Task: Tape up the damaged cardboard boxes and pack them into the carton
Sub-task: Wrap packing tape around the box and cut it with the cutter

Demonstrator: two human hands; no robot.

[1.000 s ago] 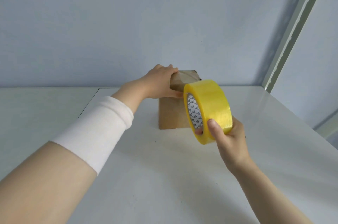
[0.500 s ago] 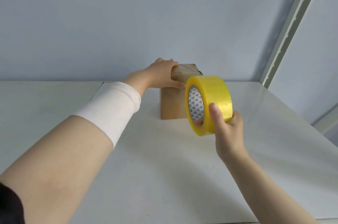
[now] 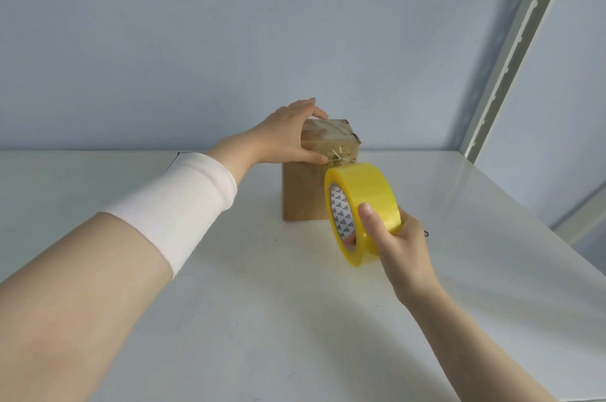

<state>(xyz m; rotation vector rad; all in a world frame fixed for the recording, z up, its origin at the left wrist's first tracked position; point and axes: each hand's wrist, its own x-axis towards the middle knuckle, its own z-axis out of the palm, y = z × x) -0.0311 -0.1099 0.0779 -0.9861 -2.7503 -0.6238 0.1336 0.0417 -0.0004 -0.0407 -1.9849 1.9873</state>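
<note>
While the small brown upright cardboard box (image 3: 303,195) stands at twelve o'clock on the white glossy tabletop (image 3: 459,303), both hands attend it.

Item 1, box: top face at twelve o'clock of the view centre, already covered in wrinkled clear tape; torn fibres show at its near right corner, judged the damage under repair.

Item 2, left hand (image 3: 283,136): lies over the box's top left edge, fingers curled past the far side and thumb pressed along the near edge, closed on the box. Purpose, as judged: to pin the box against the pull of the tape.

Item 3, right hand (image 3: 398,242): at four o'clock of the box, closed around the wide yellow roll of packing tape (image 3: 364,208), thumb across the outer band, a fingertip showing through the printed core. Roll held on edge just before the box's front right side, its top near the torn corner, probably to lay another strip there.

Item 4, carton: not in view; packing not begun.

Item 5, white sleeve band (image 3: 177,204): on the left forearm.
</note>
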